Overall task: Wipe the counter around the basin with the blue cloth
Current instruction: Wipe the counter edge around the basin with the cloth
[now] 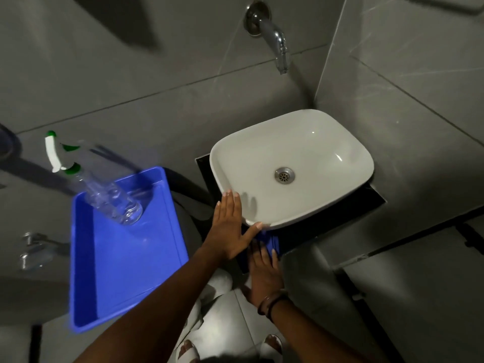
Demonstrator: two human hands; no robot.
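A white basin (309,142) sits on a small black counter (340,213) in the corner of grey tiled walls. The blue cloth (271,242) lies on the counter's front edge, just below the basin's near left corner. My right hand (264,273) presses flat on the cloth, fingers together and pointing toward the basin. My left hand (230,226) rests flat and spread against the basin's near left rim, its thumb touching the rim above the cloth. Part of the cloth is hidden under both hands.
A blue plastic tray (110,284) stands to the left, holding a clear spray bottle (104,195) with a white and green trigger. A chrome tap (277,40) juts from the wall above the basin. Wall valves (31,250) are at far left. My feet show below.
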